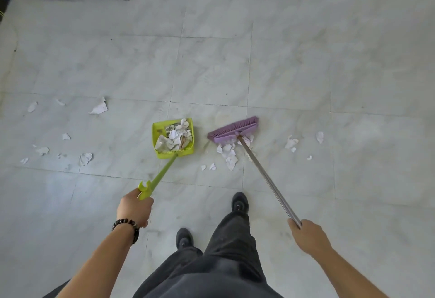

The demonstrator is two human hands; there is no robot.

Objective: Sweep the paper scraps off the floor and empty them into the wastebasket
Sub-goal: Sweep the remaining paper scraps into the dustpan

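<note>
we are gripping with both hands. the left hand (134, 208) is closing its fingers (148, 203) fully around the end of the green dustpan handle (160, 175). the right hand (308, 236) is wrapping its fingers around the top of the metal broom pole (266, 180). the green dustpan (156, 130) is resting on the tiled floor (211, 67), already holding a heap of paper scraps (175, 136). the purple broom head (233, 129) is sitting just right of the dustpan, apart from it, touching a small pile of scraps (228, 155) on its near side. loose scraps (98, 108) are lying to the left, and more scraps (291, 142) to the right.
</note>
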